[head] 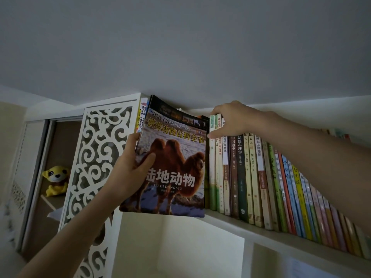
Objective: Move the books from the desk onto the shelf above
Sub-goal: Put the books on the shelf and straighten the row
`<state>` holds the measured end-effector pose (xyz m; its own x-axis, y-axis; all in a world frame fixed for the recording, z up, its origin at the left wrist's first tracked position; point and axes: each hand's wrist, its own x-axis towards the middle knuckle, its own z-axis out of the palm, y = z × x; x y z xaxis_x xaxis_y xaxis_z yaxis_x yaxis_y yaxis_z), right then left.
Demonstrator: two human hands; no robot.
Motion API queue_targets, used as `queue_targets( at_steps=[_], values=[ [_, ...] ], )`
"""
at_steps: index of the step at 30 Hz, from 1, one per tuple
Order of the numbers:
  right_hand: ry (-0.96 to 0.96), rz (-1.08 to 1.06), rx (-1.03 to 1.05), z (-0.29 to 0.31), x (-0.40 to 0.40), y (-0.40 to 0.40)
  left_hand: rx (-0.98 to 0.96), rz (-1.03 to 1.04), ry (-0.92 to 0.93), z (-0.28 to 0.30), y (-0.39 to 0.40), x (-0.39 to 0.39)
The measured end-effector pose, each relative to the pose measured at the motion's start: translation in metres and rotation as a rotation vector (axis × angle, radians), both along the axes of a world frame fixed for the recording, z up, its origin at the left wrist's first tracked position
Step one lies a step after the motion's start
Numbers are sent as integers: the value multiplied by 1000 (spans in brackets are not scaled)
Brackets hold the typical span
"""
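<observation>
A large book with a camel on its cover (pixel 176 161) is held upright at the left end of the white shelf (pixel 261 231), its bottom edge hanging below the shelf board. My left hand (pixel 130 171) grips its left edge, thumb on the cover. My right hand (pixel 232 119) rests on the tops of the upright books (pixel 251 177) just right of the camel book, fingers over their upper spines and thumb against the leftmost one. It is hard to tell whether it grips them or only presses. A couple of books (pixel 142 115) stand behind the camel book's left side.
The row of thin books (pixel 301 201) fills the shelf to the right. A white carved fretwork panel (pixel 96 157) bounds the shelf on the left. Beyond it a yellow plush toy (pixel 57 180) sits in a brown niche. The ceiling is close above the books.
</observation>
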<state>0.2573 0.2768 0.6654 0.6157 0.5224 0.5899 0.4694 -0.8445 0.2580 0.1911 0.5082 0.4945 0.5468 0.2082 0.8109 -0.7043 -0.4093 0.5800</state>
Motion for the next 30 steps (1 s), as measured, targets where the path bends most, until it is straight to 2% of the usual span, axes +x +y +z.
queue_targets(
  at_steps=[4, 11, 14, 18, 23, 26, 30],
  values=[
    [-113, 6, 61, -3, 3, 1, 56, 47, -54, 1, -1, -4],
    [-324, -34, 85, -16, 12, 6, 62, -17, -32, 11, -5, -6],
    [-321, -32, 76, -16, 12, 5, 74, 10, -52, 21, -18, 4],
    [-260, -42, 70, -13, 8, 2, 259, 225, -107, 39, -39, 21],
    [-243, -34, 61, -12, 10, 1, 365, 314, -119, 60, -49, 23],
    [-238, -36, 51, -13, 11, 1, 284, 287, -94, 53, -60, 28],
    [-177, -35, -1, -11, 4, 2, 52, 175, -114, 12, -96, 52]
  ],
)
